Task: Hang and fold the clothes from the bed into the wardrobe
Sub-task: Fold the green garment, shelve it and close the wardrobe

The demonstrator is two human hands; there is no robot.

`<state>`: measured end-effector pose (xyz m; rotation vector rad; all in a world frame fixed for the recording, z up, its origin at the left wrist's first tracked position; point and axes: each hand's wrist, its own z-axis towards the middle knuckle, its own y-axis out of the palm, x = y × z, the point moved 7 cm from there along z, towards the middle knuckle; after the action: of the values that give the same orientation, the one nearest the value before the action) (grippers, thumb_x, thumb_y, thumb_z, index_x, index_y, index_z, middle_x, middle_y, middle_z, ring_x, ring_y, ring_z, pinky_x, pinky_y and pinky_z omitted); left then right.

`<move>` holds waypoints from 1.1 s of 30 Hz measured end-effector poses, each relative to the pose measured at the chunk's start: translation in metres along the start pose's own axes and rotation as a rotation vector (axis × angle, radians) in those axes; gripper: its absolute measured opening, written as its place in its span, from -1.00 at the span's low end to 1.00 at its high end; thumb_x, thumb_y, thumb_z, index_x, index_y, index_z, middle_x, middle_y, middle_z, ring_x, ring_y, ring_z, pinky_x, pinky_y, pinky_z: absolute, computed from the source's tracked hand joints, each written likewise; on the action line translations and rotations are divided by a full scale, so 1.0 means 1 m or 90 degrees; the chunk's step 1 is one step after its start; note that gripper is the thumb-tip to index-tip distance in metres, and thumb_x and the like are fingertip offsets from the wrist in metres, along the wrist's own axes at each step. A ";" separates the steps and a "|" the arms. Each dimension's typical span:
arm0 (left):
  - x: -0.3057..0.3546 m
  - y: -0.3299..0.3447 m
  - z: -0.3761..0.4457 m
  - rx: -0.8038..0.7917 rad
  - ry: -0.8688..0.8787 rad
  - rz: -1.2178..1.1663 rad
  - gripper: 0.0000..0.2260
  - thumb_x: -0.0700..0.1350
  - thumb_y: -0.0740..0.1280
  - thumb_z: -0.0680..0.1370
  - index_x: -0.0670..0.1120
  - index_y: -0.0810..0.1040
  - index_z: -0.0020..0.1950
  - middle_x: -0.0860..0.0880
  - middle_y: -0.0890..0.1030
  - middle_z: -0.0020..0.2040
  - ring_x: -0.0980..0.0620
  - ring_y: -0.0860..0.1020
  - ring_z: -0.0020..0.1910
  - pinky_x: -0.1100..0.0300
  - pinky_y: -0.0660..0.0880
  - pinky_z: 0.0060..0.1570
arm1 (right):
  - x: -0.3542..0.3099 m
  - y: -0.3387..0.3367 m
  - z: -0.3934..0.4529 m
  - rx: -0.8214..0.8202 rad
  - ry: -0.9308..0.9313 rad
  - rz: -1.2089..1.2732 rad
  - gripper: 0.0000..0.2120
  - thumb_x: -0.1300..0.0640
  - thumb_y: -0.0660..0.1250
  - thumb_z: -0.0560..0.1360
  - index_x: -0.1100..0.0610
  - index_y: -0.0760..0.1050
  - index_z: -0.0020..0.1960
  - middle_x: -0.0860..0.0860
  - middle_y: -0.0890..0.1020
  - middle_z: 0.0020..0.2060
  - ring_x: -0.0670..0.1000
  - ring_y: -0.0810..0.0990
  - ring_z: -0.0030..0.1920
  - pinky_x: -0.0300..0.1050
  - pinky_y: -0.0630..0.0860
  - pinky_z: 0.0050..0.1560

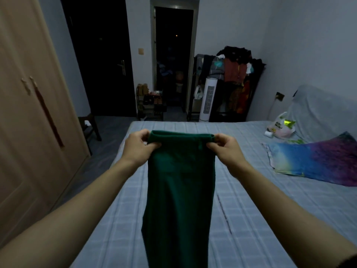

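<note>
A dark green pair of trousers hangs in front of me above the bed, held up by its waistband. My left hand pinches the waistband's left corner and my right hand pinches the right corner. The legs hang straight down out of the frame's bottom edge. A multicoloured blue and purple garment lies flat on the right side of the bed. The wardrobe stands at the left with its wooden doors shut.
A white plastic bag lies near the grey-covered headboard at the right. Beyond the bed's foot stand a white tower fan, a loaded clothes rack, a shoe rack and a dark stool. An open dark doorway lies ahead.
</note>
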<state>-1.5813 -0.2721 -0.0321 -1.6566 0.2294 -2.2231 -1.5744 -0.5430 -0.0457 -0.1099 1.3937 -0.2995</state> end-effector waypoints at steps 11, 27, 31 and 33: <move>0.100 -0.057 0.045 0.082 0.199 -0.027 -0.86 -0.27 0.45 0.51 -0.27 0.57 0.02 -0.20 0.65 -0.03 -0.12 0.64 0.01 0.00 0.63 0.01 | -0.131 -0.013 0.037 0.013 -0.281 0.048 -0.90 0.34 0.34 0.55 0.29 0.56 0.06 0.21 0.66 -0.05 0.05 0.66 -0.05 -0.10 0.65 -0.02; -0.116 0.024 -0.228 -0.128 -0.101 0.068 -0.77 -0.33 0.53 0.39 -0.04 0.58 -0.26 0.03 0.65 -0.30 0.01 0.65 -0.23 -0.10 0.61 -0.15 | 0.158 0.019 -0.195 -0.200 -0.010 -0.068 -0.81 0.47 0.34 0.46 0.20 0.59 -0.09 0.12 0.66 -0.24 0.03 0.63 -0.19 0.15 0.58 -0.07; -0.156 0.039 -0.308 -0.212 -0.179 0.106 -0.75 -0.34 0.52 0.38 -0.04 0.55 -0.29 0.09 0.62 -0.34 0.06 0.62 -0.27 -0.07 0.62 -0.13 | 0.214 0.021 -0.269 -0.257 0.082 -0.073 -0.75 0.46 0.33 0.46 0.13 0.60 -0.09 0.05 0.68 -0.25 0.02 0.66 -0.21 0.03 0.60 -0.12; -0.165 0.042 -0.334 -0.238 -0.190 0.123 -0.79 -0.34 0.52 0.37 -0.10 0.55 -0.28 0.07 0.59 -0.34 0.00 0.62 -0.27 -0.08 0.61 -0.15 | 0.230 0.022 -0.297 -0.269 0.113 -0.079 -0.76 0.44 0.32 0.47 0.13 0.61 -0.08 0.04 0.69 -0.23 0.02 0.68 -0.18 -0.05 0.61 -0.13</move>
<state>-1.8502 -0.2764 -0.2934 -2.0329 0.7271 -1.8416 -1.8287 -0.5544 -0.3227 -0.5309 1.6147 -0.1147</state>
